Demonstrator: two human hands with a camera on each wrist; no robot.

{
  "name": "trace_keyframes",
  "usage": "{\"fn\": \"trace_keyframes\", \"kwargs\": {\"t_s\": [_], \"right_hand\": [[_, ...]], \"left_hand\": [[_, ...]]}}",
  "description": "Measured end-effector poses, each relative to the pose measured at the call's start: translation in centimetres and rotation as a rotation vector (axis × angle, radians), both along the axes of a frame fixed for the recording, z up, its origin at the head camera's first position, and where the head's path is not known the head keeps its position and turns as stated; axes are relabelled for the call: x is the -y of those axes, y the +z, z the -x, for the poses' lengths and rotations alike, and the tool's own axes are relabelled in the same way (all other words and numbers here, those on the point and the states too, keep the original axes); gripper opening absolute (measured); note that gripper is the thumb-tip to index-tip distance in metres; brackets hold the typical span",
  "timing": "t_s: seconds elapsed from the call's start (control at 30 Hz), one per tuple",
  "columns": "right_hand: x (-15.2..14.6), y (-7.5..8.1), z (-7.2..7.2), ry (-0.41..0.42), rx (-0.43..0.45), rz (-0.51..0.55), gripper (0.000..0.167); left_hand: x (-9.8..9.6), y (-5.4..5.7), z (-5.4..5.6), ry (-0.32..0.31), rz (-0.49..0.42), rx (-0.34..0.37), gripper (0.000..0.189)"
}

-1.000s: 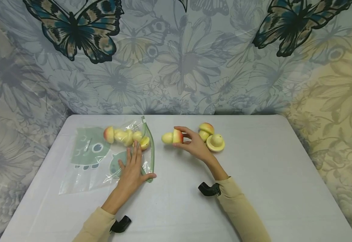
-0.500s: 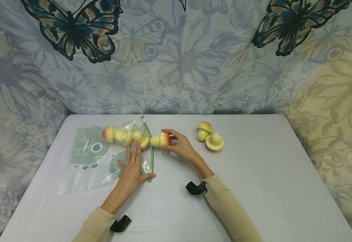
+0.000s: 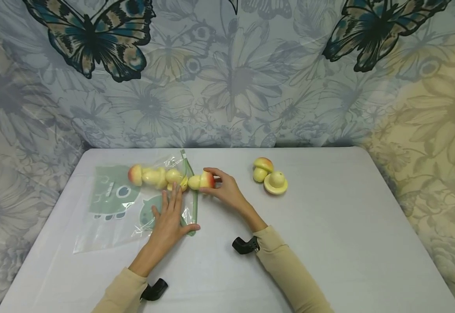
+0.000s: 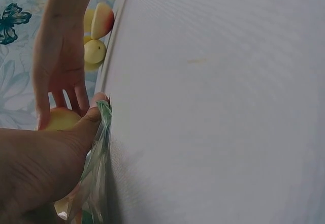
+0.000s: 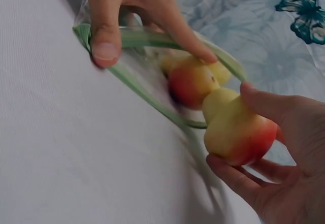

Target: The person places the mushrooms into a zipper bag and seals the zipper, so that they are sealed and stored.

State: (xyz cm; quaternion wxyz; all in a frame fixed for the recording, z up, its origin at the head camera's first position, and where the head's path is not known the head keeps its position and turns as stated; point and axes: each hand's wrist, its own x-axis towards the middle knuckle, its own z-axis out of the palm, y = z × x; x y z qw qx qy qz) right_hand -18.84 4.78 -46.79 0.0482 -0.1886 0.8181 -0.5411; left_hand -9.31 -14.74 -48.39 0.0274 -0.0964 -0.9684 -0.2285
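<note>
A mushroom-shaped piece (image 3: 207, 179), yellow with a red-flushed cap, is pinched by the cap between thumb and fingers of my right hand (image 3: 229, 191). Its round yellow stem points left into the mouth of a clear zip bag (image 3: 114, 234) with green prints. In the right wrist view the bag's green-edged mouth (image 5: 144, 94) gapes around the stem of this piece (image 5: 241, 132). My left hand (image 3: 168, 221) lies on the bag with straight, spread fingers, its thumb at the green edge. Inside the bag lie several similar pieces (image 3: 153, 176) in a row.
Two more mushroom-shaped pieces lie on the white table (image 3: 349, 243) right of my right hand: one tilted with its red cap (image 3: 263, 164) up, one cap-down with its stem (image 3: 276, 178) up. A patterned butterfly cloth (image 3: 235, 87) hangs behind the table.
My right hand has carried the mushroom-shaped piece leftward from the table to the bag's mouth. The pieces in the bag have shifted slightly left. My left hand has stayed on the bag.
</note>
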Motion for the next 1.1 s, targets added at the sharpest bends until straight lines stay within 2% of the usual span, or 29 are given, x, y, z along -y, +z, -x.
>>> {"fn": "trace_keyframes", "kwargs": {"t_s": [0.33,0.57,0.73,1.1], "right_hand": [[1.8,-0.1,-0.4,-0.106,0.09,0.101,0.058],[1.4,-0.2,-0.7,-0.018,0.055,0.144,0.056],[1.9,-0.5,-0.8,-0.011,0.03,0.191,0.045],[3.0,-0.8,-0.8,-0.093,0.054,0.112,0.033]], "left_hand": [[-0.2,0.0,0.2,0.0,0.019,-0.001,0.127],[-0.3,0.1,0.2,0.0,0.006,0.001,0.128],[-0.2,0.1,0.2,0.001,0.013,0.009,0.127],[-0.2,0.1,0.1,0.014,0.005,0.025,0.127]]}}
